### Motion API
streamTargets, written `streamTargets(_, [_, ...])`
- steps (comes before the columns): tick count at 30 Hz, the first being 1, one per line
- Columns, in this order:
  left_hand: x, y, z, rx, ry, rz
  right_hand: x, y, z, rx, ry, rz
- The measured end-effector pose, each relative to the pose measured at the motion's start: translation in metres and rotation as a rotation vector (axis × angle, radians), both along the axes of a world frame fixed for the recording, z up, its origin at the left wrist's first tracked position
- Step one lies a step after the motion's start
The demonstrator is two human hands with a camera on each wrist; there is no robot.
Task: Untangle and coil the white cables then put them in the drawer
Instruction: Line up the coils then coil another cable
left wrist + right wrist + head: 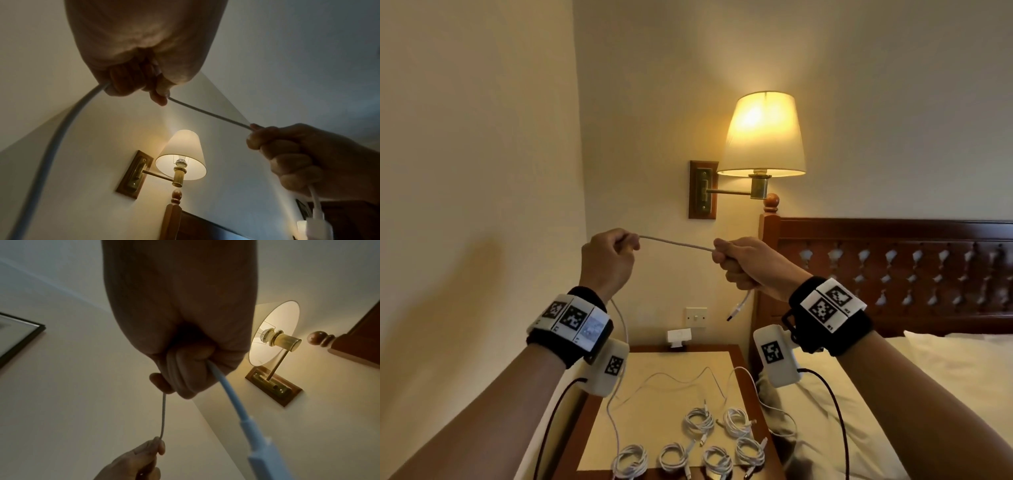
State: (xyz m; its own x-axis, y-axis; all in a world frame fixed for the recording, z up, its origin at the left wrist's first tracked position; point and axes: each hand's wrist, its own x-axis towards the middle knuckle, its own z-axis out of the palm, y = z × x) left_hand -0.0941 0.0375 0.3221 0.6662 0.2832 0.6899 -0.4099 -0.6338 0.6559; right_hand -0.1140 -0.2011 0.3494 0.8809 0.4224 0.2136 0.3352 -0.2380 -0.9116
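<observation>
Both hands are raised in front of the wall, holding one white cable (676,244) stretched between them. My left hand (608,257) pinches it between thumb and fingers; the cable's long tail hangs from that fist down to the nightstand (654,359). My right hand (743,262) is fisted around the cable, and the short end with its USB plug (736,312) dangles below the fist. The left wrist view shows the cable (209,113) running to the right hand (292,155). In the right wrist view the plug (261,451) hangs close to the camera. Several coiled white cables (702,442) lie on the nightstand.
A loose white cable (688,380) trails across the nightstand and over its right edge toward the bed (893,394). A lit wall lamp (763,137) hangs above. A wooden headboard (893,274) stands on the right. No drawer is visible.
</observation>
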Motion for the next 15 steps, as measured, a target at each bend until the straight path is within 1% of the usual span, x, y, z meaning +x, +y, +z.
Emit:
streamTargets(6, [0.007,0.002,-0.006,-0.019,-0.035,-0.016,0.000,-0.004,-0.004,0.170,0.184,0.123])
streamTargets(8, [0.009,0.002,-0.008,-0.021,-0.053,-0.062,-0.001,-0.006,-0.003,0.257,0.234,0.145])
streamTargets(10, [0.010,0.001,-0.013,0.007,-0.080,-0.147,0.000,-0.010,0.000,0.404,0.257,0.143])
streamTargets(13, [0.010,0.002,-0.040,0.108,-0.048,-0.231,0.004,-0.025,0.010,0.653,0.257,0.120])
streamTargets(15, [0.008,0.001,-0.071,0.075,0.060,-0.260,0.008,-0.036,0.014,0.741,0.255,0.094])
